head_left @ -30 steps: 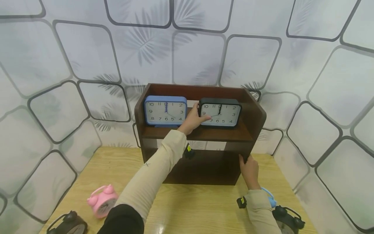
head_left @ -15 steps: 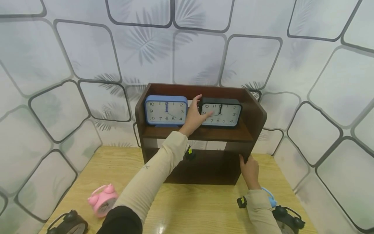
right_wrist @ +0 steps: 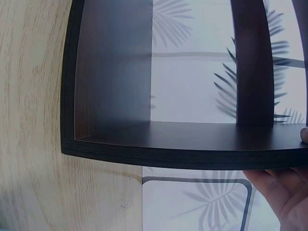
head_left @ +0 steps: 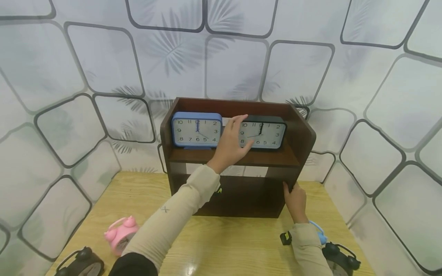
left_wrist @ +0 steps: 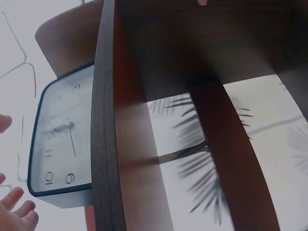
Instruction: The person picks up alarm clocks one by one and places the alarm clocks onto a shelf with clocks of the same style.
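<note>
A black rectangular clock (head_left: 264,133) stands on the upper shelf of a dark brown wooden desk shelf (head_left: 241,195). To its left on that shelf stands a blue rectangular clock (head_left: 197,130). My left hand (head_left: 229,147) is in front of the gap between the clocks, fingers spread, overlapping the black clock's left end. In the left wrist view its fingertips (left_wrist: 14,199) are apart from the clock. My right hand (head_left: 296,200) holds the shelf's right side panel, thumb on the inner face and fingers on the outer face, as the right wrist view shows.
A pink twin-bell alarm clock (head_left: 121,234) and a black alarm clock (head_left: 83,264) lie on the wooden table (head_left: 207,245) at left. At right, a light blue alarm clock (head_left: 322,234) and another black alarm clock (head_left: 340,260) lie beside my right forearm. Patterned walls close off the back and sides.
My left hand has let go of the black clock's left end and drawn back toward me, its fingers spreading. Both clocks and my right hand stay where they were.
</note>
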`<state>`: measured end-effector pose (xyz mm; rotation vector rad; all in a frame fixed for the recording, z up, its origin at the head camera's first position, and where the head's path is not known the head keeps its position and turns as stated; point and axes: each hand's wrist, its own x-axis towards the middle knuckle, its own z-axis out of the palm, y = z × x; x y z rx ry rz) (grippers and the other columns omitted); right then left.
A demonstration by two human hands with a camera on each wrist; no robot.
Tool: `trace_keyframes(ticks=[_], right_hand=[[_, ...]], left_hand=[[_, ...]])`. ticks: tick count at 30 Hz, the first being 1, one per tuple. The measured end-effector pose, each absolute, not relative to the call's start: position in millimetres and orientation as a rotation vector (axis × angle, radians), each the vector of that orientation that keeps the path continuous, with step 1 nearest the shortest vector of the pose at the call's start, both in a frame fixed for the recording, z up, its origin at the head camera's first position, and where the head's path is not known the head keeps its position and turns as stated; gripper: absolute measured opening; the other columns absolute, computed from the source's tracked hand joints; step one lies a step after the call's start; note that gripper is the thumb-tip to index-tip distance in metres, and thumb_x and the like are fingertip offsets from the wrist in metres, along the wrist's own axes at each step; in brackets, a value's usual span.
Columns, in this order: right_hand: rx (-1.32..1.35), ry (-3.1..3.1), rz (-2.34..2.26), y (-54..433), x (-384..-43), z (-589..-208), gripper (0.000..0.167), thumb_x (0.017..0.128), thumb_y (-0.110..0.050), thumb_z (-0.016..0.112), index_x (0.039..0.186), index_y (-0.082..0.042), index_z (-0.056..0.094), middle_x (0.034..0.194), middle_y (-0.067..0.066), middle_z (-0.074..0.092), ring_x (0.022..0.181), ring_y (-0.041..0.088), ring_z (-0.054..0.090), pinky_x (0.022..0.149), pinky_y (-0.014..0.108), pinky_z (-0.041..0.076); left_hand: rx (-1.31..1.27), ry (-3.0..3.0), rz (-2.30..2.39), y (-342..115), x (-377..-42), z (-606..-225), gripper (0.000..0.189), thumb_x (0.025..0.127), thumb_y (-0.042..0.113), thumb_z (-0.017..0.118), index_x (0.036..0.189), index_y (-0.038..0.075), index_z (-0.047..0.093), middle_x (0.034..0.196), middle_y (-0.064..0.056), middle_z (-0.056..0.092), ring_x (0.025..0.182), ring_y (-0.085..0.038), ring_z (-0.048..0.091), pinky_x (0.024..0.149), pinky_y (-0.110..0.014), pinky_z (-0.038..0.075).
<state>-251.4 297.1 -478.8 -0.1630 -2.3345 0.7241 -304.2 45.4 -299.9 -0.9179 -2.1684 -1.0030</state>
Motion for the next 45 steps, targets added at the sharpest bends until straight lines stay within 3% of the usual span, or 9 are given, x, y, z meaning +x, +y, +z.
trace_keyframes(ticks=[6,11,16,20,26,29,36,39,45], right_hand=[[-0.164,-2.327,0.718,295.9,-251.7,-480.1,0.026,0.089,-0.014,0.061,0.083,0.010,0.056,0.072,0.034,0.063,0.064,0.050,0.061,0.057,0.055,0.046],[-0.168,-2.327,0.716,294.9,-251.7,-480.4,0.026,0.089,-0.014,0.061,0.083,0.011,0.057,0.072,0.034,0.063,0.064,0.050,0.061,0.057,0.055,0.046],[-0.184,-2.329,0.719,294.6,-251.2,-480.1,0.027,0.088,-0.014,0.062,0.084,0.012,0.057,0.072,0.035,0.062,0.065,0.051,0.060,0.058,0.056,0.046],[-0.184,-2.337,0.722,294.5,-251.4,-479.5,0.027,0.089,-0.014,0.061,0.085,0.012,0.056,0.073,0.036,0.062,0.066,0.052,0.060,0.058,0.056,0.046],[-0.181,-2.346,0.735,294.2,-250.7,-476.6,0.027,0.089,-0.013,0.060,0.082,0.013,0.056,0.073,0.037,0.061,0.066,0.053,0.059,0.057,0.056,0.045],[-0.176,-2.351,0.741,295.9,-250.3,-475.9,0.026,0.089,-0.013,0.060,0.083,0.012,0.056,0.073,0.037,0.061,0.066,0.053,0.060,0.057,0.056,0.045],[-0.199,-2.393,0.749,301.8,-249.9,-475.6,0.028,0.090,-0.018,0.060,0.087,0.010,0.056,0.075,0.035,0.062,0.069,0.051,0.061,0.058,0.055,0.045],[-0.198,-2.435,0.767,301.5,-248.0,-473.0,0.031,0.091,-0.020,0.059,0.097,0.011,0.055,0.080,0.035,0.063,0.072,0.050,0.062,0.061,0.054,0.047],[-0.192,-2.497,0.828,296.8,-239.4,-465.6,0.045,0.092,-0.020,0.058,0.121,0.012,0.046,0.098,0.038,0.063,0.085,0.049,0.064,0.072,0.054,0.051]], left_hand=[[-0.975,-2.111,-0.856,31.3,-280.5,-316.1,0.066,0.081,0.017,0.071,0.138,0.006,0.040,0.136,-0.012,0.044,0.126,-0.025,0.046,0.101,-0.036,0.043],[-0.936,-2.055,-0.926,14.4,-263.6,-338.9,0.056,0.081,0.012,0.071,0.131,0.005,0.049,0.131,-0.012,0.050,0.121,-0.024,0.050,0.093,-0.035,0.048],[-0.802,-2.006,-1.043,-5.3,-252.0,-368.1,0.047,0.080,0.007,0.069,0.124,0.006,0.054,0.124,-0.010,0.055,0.118,-0.023,0.053,0.098,-0.037,0.045],[-0.665,-1.923,-1.089,-21.9,-243.2,-396.2,0.041,0.080,0.001,0.067,0.119,0.005,0.058,0.117,-0.011,0.059,0.111,-0.024,0.056,0.093,-0.037,0.047],[-0.388,-1.704,-1.141,-47.6,-235.2,-432.1,0.037,0.076,-0.012,0.064,0.111,-0.001,0.059,0.109,-0.017,0.060,0.106,-0.028,0.054,0.099,-0.026,0.039],[-0.242,-1.635,-1.169,-58.4,-235.0,-444.3,0.042,0.075,-0.013,0.061,0.115,-0.003,0.054,0.112,-0.021,0.054,0.108,-0.030,0.047,0.102,-0.025,0.032],[-0.037,-1.711,-1.305,-77.1,-243.8,-457.7,0.068,0.075,-0.009,0.062,0.135,-0.002,0.030,0.128,-0.027,0.033,0.120,-0.035,0.035,0.104,-0.047,0.030],[0.013,-1.848,-1.381,-85.8,-249.2,-456.9,0.068,0.078,-0.006,0.063,0.137,-0.002,0.029,0.130,-0.027,0.034,0.119,-0.037,0.040,0.102,-0.050,0.035],[0.123,-2.253,-1.325,-105.7,-260.6,-450.1,0.061,0.083,0.009,0.063,0.137,0.000,0.037,0.132,-0.024,0.050,0.100,-0.039,0.060,0.083,-0.049,0.049]])
